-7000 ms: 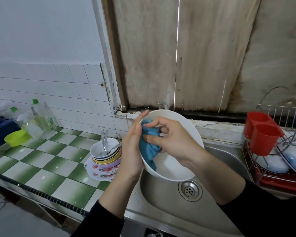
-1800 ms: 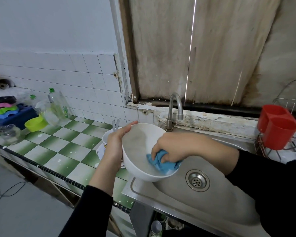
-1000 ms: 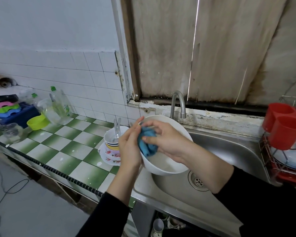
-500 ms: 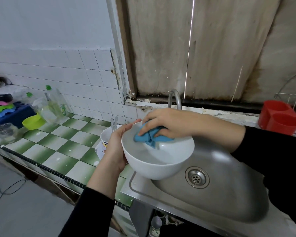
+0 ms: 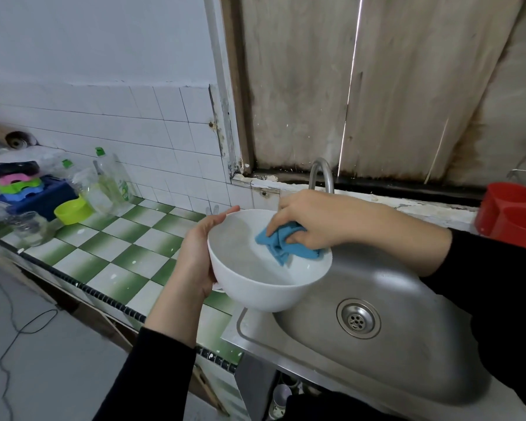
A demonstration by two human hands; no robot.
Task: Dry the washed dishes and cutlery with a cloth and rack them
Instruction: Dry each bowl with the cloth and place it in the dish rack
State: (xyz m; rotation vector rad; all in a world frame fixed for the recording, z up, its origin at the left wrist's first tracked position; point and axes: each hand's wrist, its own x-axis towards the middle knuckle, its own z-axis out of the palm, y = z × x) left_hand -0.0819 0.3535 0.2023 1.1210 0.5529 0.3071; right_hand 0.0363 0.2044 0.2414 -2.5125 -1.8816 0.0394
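Left hand (image 5: 196,256) grips white bowl (image 5: 255,284) by rim, above sink (image 5: 392,354) edge. Right hand (image 5: 313,220) pinches bunched blue cloth (image 5: 283,244), pressing it inside bowl's far wall.

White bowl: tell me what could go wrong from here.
Only the left hand grips the white bowl, by one side, above the corner of the sink; a hard push from the right hand might knock it loose. The blue cloth is bunched up, so patches may stay wet.
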